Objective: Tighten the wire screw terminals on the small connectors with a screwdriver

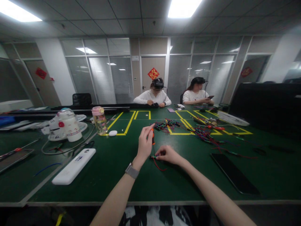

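Note:
In the head view my left hand (145, 140) is closed around an orange-handled screwdriver (153, 138), held upright with its shaft pointing down. The shaft's lower end meets a small green connector (153, 157) lying on the table, though I cannot make out the exact contact. From that connector a thin red wire (159, 166) curls toward me. My right hand (168, 155) pinches the connector's right side between thumb and fingers, its fingertips partly covering it. Past my hands lies a heap of similar green connectors with red and dark wires (166, 125).
A second wire heap (203, 134) lies to the right, near a black phone (234, 172). On the left are a white power bank (74, 166), a pink-lidded bottle (99, 121) and a white cup (70, 127). Yellow tape (128, 125) marks the green table (105, 185). Two people sit opposite.

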A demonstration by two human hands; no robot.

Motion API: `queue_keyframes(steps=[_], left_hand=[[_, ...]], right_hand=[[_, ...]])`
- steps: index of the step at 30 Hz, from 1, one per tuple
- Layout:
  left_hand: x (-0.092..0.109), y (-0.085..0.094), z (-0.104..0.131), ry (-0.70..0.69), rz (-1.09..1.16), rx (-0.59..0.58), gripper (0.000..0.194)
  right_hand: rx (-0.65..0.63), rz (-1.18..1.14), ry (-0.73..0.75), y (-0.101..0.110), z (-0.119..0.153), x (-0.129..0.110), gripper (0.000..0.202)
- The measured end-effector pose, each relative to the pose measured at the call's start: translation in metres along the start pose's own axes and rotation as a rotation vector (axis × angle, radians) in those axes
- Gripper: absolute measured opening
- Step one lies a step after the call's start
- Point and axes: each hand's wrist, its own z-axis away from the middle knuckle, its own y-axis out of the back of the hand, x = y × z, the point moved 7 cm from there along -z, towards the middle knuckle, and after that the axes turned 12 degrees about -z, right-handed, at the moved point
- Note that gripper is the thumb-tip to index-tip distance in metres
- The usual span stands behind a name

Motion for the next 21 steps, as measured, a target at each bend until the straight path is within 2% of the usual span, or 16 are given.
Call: queue_keyframes(steps=[3, 6, 13, 21], left_hand=[[-0.006, -0.004, 0.000, 0.035, 0.068, -0.020, 0.036], [-0.008, -0.003, 0.000, 0.054, 0.070, 0.011, 0.035], [0.006, 0.007, 0.001, -0.045, -0.113, 0.079, 0.025], [-0.003, -0.003, 0.001, 0.020, 0.087, -0.025, 0.036]], right_hand=[[0.007, 0.012, 0.006, 0.001, 0.000, 0.000, 0.016], [0.010, -0.003, 0.004, 0.001, 0.000, 0.000, 0.016], [0.013, -0.009, 0.002, 0.001, 0.001, -0.001, 0.015], [0.010, 0.003, 0.007, 0.000, 0.000, -0.001, 0.016]])
